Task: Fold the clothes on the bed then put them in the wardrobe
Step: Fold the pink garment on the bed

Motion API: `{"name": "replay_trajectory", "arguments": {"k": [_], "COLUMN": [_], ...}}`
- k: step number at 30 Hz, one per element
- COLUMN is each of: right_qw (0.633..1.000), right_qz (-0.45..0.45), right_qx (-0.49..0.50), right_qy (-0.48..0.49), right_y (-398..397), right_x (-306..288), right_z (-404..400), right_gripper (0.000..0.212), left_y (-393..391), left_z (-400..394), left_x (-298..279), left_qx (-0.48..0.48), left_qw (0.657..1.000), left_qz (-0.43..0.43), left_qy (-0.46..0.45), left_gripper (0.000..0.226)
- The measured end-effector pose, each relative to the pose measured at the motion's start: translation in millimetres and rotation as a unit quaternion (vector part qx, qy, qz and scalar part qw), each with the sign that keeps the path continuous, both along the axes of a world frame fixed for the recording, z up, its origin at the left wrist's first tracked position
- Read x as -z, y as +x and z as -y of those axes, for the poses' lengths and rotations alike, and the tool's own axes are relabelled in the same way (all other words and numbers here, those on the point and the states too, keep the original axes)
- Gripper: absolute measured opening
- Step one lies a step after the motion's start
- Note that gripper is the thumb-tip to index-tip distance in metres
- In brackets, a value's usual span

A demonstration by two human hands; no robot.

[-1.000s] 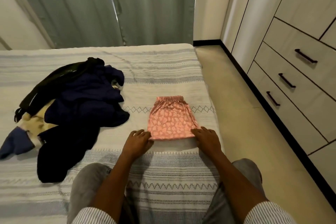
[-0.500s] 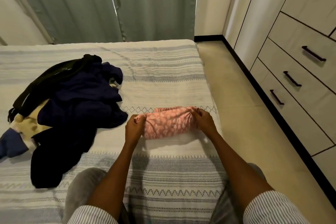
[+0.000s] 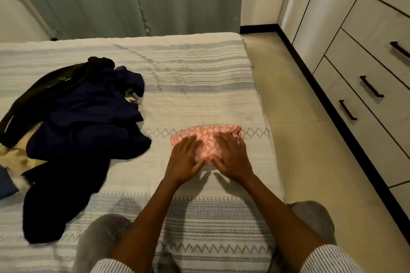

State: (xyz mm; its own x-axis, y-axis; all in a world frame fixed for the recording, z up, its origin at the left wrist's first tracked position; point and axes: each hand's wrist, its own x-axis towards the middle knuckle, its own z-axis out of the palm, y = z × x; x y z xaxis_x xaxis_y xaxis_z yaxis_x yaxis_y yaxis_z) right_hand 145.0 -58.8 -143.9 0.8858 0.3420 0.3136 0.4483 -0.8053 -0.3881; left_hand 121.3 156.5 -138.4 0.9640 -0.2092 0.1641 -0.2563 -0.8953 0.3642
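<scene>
Head view: pink shorts (image 3: 205, 137), folded small and printed with a pale floral pattern, lie on the striped bedspread (image 3: 199, 99) near the bed's right edge. Left hand (image 3: 185, 160) and right hand (image 3: 230, 157) both press flat on the shorts, fingers straight and slightly spread, gripping nothing. No brand, label or writing can be read on any item. A heap of dark clothes (image 3: 84, 131) lies well to the left. Wardrobe drawers (image 3: 363, 104) with dark handles stand at the right.
</scene>
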Motion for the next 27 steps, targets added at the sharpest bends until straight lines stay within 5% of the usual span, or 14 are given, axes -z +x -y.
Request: {"name": "replay_trajectory", "arguments": {"k": [4,10,15,23,27], "right_qw": [0.987,0.977,0.981,0.988,0.981], "right_qz": [-0.114,-0.121,-0.089,-0.135,-0.170], "right_qx": [-0.014,0.024,0.065,0.077,0.088], "right_qy": [-0.109,-0.174,-0.160,-0.009,0.024], "right_y": [-12.2,-3.2,35.6,147.2,296.6], "right_x": [36.0,7.3,-63.9,-139.8,-139.5], "right_z": [11.1,8.4,17.0,6.6,-8.4], "right_gripper": [0.079,0.058,0.028,0.017,0.018], "left_y": [2.1,3.6,27.9,120.4,268.4], "left_z": [-4.1,12.2,10.3,-3.4,-18.8], "left_x": [30.6,-7.0,-61.1,-142.2,-142.9], "left_qx": [0.011,-0.043,-0.109,-0.102,-0.083], "left_qw": [0.983,0.974,0.987,0.988,0.987], "left_qz": [-0.151,-0.138,-0.080,-0.015,-0.007], "left_qy": [0.108,0.177,0.091,-0.116,-0.135], "left_gripper": [0.096,0.054,0.040,0.031,0.030]}}
